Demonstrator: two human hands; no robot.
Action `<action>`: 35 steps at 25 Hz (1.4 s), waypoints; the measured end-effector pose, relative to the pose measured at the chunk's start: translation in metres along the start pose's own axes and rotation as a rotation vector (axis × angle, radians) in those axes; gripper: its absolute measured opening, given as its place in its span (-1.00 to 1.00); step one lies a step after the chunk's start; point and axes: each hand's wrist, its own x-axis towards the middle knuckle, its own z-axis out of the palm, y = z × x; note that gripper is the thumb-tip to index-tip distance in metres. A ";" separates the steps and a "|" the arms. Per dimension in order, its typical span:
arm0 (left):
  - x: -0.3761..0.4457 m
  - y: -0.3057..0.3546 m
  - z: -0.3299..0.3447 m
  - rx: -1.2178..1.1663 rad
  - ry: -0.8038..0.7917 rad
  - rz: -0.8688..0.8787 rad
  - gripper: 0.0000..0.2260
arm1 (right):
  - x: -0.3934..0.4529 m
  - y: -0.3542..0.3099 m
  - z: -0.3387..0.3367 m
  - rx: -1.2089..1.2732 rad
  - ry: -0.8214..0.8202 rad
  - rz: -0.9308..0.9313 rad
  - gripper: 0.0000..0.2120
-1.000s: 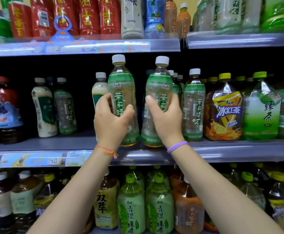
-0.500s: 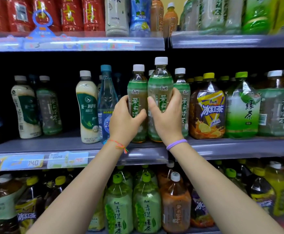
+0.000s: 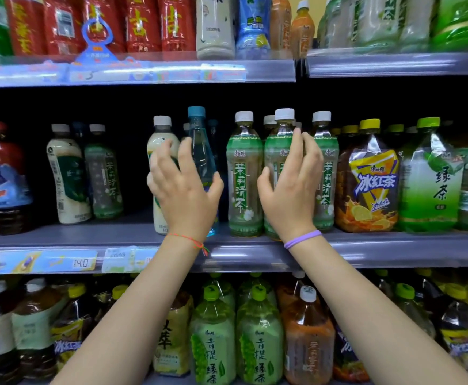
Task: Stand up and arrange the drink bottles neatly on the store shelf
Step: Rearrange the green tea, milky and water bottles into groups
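Three green-label jasmine tea bottles stand upright side by side at the front of the middle shelf [image 3: 88,236]: one at the left [image 3: 245,176], one in the middle [image 3: 278,151], one at the right [image 3: 326,168]. My right hand [image 3: 291,190] lies with straight fingers against the middle bottle, thumb on its left side. With fingers spread and holding nothing, my left hand [image 3: 184,187] hovers in front of a cream bottle [image 3: 162,140] and a clear blue bottle [image 3: 202,157].
Right of the tea bottles stand a large iced red tea bottle [image 3: 371,184] and a large green tea bottle [image 3: 433,184]. Further left are another cream bottle [image 3: 66,173] and a pale tea bottle [image 3: 103,176]. The shelves above and below are packed with bottles.
Both hands have let go of the two jasmine tea bottles, which now stand on the shelf. My left hand has moved left to the cream and blue bottles, fingers opened.
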 end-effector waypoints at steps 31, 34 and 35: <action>0.067 -0.317 -0.056 -0.044 -0.112 -0.105 -0.34 | -0.016 -0.253 0.261 0.393 -1.007 0.791 -0.08; 0.066 -0.312 -0.055 -0.064 -0.133 -0.127 -0.33 | -0.011 -0.250 0.242 0.360 -0.979 0.796 -0.03; 0.065 -0.309 -0.054 -0.094 -0.173 -0.154 -0.32 | -0.010 -0.248 0.232 0.326 -0.956 0.806 -0.06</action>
